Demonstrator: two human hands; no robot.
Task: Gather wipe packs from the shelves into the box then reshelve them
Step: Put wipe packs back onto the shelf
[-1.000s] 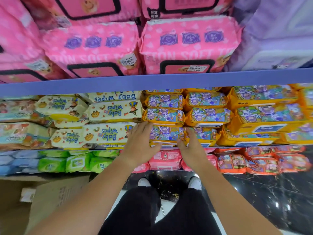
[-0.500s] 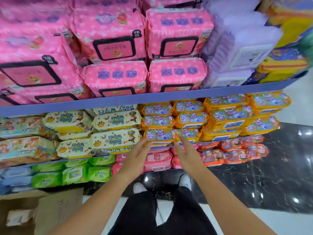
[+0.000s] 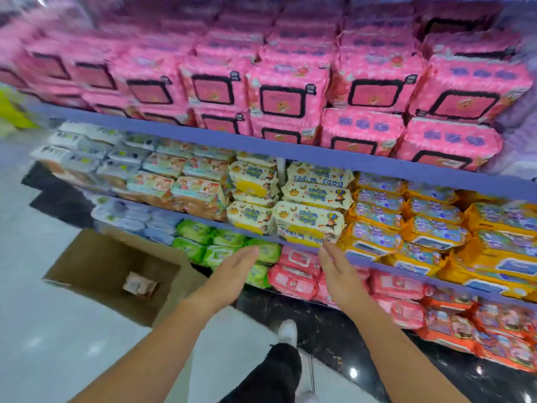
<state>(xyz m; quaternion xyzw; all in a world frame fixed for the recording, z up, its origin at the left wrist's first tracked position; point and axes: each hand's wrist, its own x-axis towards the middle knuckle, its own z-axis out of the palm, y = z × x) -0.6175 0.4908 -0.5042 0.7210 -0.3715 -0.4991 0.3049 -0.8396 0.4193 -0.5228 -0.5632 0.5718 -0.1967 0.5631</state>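
By shelf edge (image 3: 366,261), L hand (image 3: 232,274), R hand (image 3: 337,271) flat, apart, empty.

Pink packs (image 3: 284,97) with black-framed panels, cream cartoon-printed packs (image 3: 308,219), orange packs (image 3: 436,231), brown box (image 3: 96,263).

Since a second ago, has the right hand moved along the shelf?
Yes. The right hand went left: from the orange packs to just below the cream Baby Wipes pack, open and holding nothing.

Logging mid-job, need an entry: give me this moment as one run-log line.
left hand: open, empty | right hand: open, empty, fingertips by cream Baby Wipes pack | cardboard box: on floor, no wipe packs visible inside
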